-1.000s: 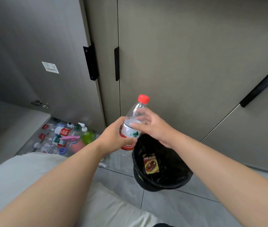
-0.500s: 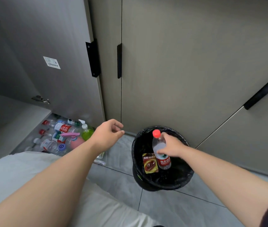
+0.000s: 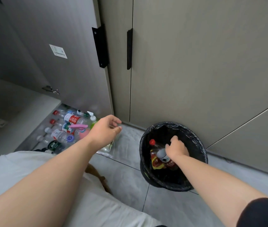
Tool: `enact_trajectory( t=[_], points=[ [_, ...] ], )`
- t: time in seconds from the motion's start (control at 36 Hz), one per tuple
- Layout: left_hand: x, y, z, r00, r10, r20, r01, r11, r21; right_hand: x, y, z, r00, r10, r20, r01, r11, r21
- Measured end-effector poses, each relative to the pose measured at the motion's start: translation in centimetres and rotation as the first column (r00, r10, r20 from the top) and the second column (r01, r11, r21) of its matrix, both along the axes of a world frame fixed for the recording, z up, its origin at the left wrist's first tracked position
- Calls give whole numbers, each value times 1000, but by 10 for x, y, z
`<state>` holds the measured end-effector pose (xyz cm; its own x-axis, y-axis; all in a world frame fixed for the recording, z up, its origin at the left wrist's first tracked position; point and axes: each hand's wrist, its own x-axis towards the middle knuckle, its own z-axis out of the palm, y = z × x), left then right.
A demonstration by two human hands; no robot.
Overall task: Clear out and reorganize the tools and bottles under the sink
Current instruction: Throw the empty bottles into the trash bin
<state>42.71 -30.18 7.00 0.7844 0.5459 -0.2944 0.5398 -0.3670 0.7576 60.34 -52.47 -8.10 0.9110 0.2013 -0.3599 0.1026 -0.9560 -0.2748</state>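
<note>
Inside the black bin [image 3: 162, 125], right hand [image 3: 176, 149] gripping a red-capped bottle [image 3: 162, 154], left hand [image 3: 104, 133] loosely open near the row of bottles [image 3: 67, 126]

Free floor tile [image 3: 126, 177] between bottle heap [image 3: 64, 128] and bin [image 3: 202, 145]; open cabinet door [image 3: 56, 76] beside the heap

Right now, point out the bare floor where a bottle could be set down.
Bare tile lies between the clear plastic and the black bin, and in front of the bin. More runs right of it along the cabinet doors. Crowded: the lying bottles by the open door, and the bin, where the right hand covers a bottle.
</note>
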Motion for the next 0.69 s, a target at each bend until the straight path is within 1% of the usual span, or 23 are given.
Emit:
enact_trajectory(
  t=[0.06,0.14,0.17,0.22,0.28,0.33,0.42,0.5,0.56,0.61,0.69],
  points=[
    [1,4,1,1000,0,18,0,1000,-12,0,6,10,999,-7,52,2,997,81],
    [2,22,12,999,7,46,-6,1000,-30,-3,25,33,985,4,174,-57,952,302],
    [2,32,18,998,26,54,-24,999,-36,-6,35,42,976,30,217,-115,914,389],
    [-3,58,32,996,65,55,-63,997,-38,-15,62,62,952,116,283,-257,806,534],
    [-15,87,45,994,100,47,-98,995,-32,-28,93,85,927,214,307,-366,691,624],
    [-35,116,52,988,153,30,-153,988,-17,-43,127,107,896,309,317,-443,592,674],
    [-71,157,48,964,264,17,-263,964,-39,-65,180,127,842,457,286,-510,502,699],
    [-113,190,27,920,391,-5,-390,919,-52,-82,234,132,770,603,207,-559,484,673],
    [-140,205,5,882,470,-46,-472,879,-71,-90,268,127,709,684,169,-622,494,607],
    [-164,215,-20,833,547,-82,-553,824,-126,-97,302,116,649,753,111,-682,511,524],
    [-186,222,-58,778,614,-136,-628,752,-202,-102,350,89,568,822,31,-766,515,385]
  ],
)
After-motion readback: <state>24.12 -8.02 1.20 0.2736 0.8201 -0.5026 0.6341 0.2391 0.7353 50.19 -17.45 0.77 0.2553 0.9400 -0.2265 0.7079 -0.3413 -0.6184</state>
